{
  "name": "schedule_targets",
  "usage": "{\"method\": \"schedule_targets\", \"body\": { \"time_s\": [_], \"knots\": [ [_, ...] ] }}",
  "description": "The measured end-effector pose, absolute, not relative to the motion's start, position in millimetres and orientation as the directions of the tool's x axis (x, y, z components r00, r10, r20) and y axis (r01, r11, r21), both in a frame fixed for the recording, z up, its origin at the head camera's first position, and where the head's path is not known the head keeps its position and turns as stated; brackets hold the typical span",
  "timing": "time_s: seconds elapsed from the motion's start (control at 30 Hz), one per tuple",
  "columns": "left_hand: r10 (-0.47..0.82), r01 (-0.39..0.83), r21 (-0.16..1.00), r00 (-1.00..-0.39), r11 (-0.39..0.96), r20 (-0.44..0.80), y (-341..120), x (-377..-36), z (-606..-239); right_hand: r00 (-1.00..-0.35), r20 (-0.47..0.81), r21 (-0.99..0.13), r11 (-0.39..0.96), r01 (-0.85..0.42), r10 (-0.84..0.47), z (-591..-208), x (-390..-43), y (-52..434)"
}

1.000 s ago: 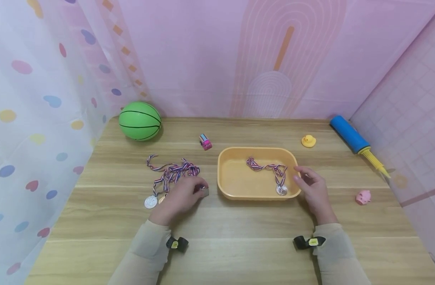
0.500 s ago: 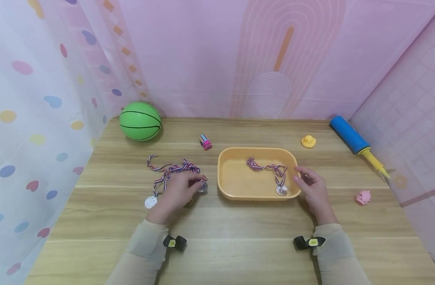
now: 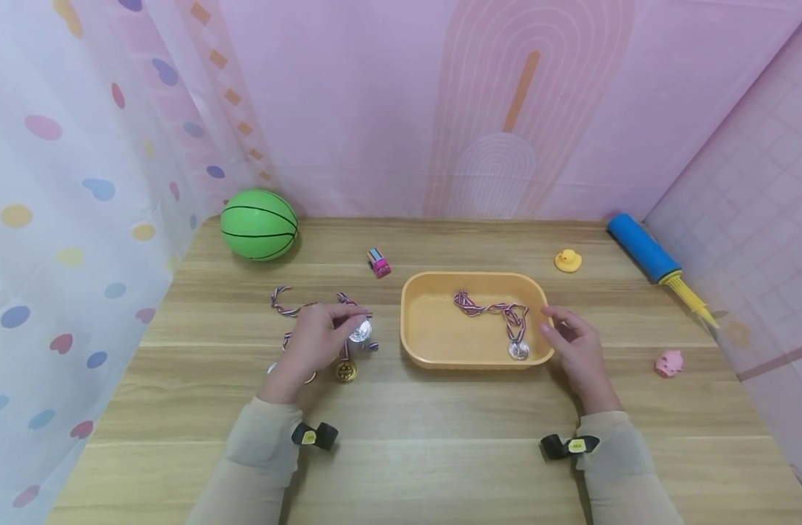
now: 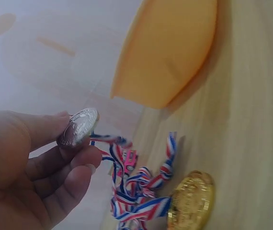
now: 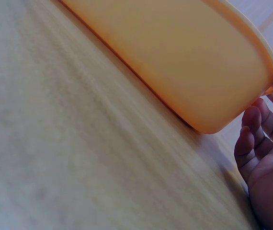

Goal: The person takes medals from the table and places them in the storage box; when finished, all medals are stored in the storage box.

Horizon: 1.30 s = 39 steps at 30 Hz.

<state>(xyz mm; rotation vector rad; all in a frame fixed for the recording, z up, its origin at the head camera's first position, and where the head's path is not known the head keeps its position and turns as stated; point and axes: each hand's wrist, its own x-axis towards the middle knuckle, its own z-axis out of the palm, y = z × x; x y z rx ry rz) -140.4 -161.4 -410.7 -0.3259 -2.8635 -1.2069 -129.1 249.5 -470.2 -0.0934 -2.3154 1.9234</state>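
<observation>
My left hand (image 3: 316,343) pinches a silver medal (image 3: 360,332) (image 4: 79,127) between thumb and fingers, lifted just off the table left of the orange tray (image 3: 440,350) (image 4: 165,52). Its striped ribbon (image 4: 136,184) trails down to a tangle of ribbons (image 3: 289,306) on the wood. A gold medal (image 3: 345,372) (image 4: 191,201) lies flat by that hand. Inside the tray lies another silver medal (image 3: 518,351) with its ribbon (image 3: 489,308). My right hand (image 3: 574,350) (image 5: 263,158) rests against the tray's right rim (image 5: 261,52), fingers relaxed, holding nothing.
A green ball (image 3: 258,224) sits at the back left, a small pink toy car (image 3: 378,262) behind the tray, a yellow duck (image 3: 568,260) and a blue pump (image 3: 650,251) at the back right, a pink pig (image 3: 668,362) at the right. Curtains wall the table (image 3: 440,452) in.
My left hand has lifted the silver medal off the table and drawn the ribbons with it, uncovering the gold medal. The right hand has stayed by the tray.
</observation>
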Motion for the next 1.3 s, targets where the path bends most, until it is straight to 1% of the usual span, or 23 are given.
{"method": "schedule_targets", "body": {
  "time_s": [0.1,0.3,0.5,0.8,0.9,1.13,1.3],
  "knots": [
    [0.175,0.195,0.725,-0.979,0.661,0.104,-162,-142,-406,-0.989,0.065,-0.982,0.186,-0.04,0.13,-470,-128,249],
    [0.164,0.227,0.733,-0.974,0.641,0.158,-160,-147,-396,-0.989,0.06,-0.983,0.178,-0.036,0.132,-469,-128,249],
    [0.162,0.213,0.755,-0.976,0.62,0.142,-152,-151,-386,-0.99,0.055,-0.985,0.168,-0.033,0.13,-469,-128,249],
    [0.159,0.226,0.826,-0.973,0.517,0.167,-135,-157,-369,-0.991,0.049,-0.984,0.179,-0.025,0.127,-471,-129,251],
    [0.153,0.246,0.841,-0.969,0.481,0.196,-129,-159,-361,-0.991,0.048,-0.983,0.183,-0.025,0.126,-471,-130,251],
    [0.158,0.344,0.841,-0.939,0.417,0.305,-112,-164,-338,-0.991,0.051,-0.983,0.182,-0.028,0.121,-469,-129,249],
    [0.191,0.39,0.862,-0.919,0.323,0.344,-90,-166,-325,-0.991,0.055,-0.984,0.173,-0.034,0.121,-469,-128,249]
  ]
}}
